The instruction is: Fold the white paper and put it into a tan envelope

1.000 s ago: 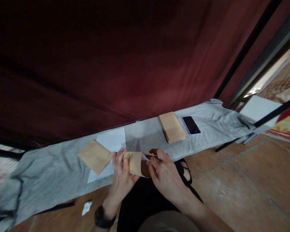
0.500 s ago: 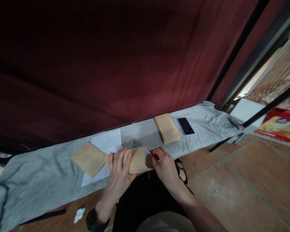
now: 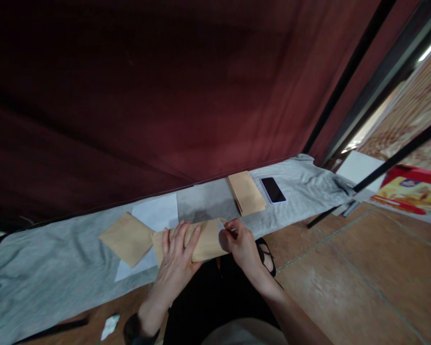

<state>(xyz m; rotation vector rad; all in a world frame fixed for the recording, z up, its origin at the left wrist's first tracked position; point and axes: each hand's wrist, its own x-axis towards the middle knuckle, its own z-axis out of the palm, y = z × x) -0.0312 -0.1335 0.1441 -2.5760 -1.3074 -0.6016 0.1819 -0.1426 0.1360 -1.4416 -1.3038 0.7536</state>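
Observation:
A brown paper envelope lies across my lap at the bench's near edge, with white paper showing at its right end. My left hand grips the left part of this envelope, fingers laid over its top and thumb at the near edge. With fingertips pinched together, my right hand is at the right end, on the white paper or the envelope's edge; its fingers partly hide which. Left of my hands, another brown envelope rests partly over white sheets.
Several brown envelopes are stacked on the grey cloth covering the bench, beside a phone. A dark red curtain hangs behind. Crumpled white paper lies on the tiled floor, and a red-and-yellow box stands at right.
The view has shifted slightly. The held envelope looks flatter, and its top bulges less beside my left fingers. Both hands keep their places on it.

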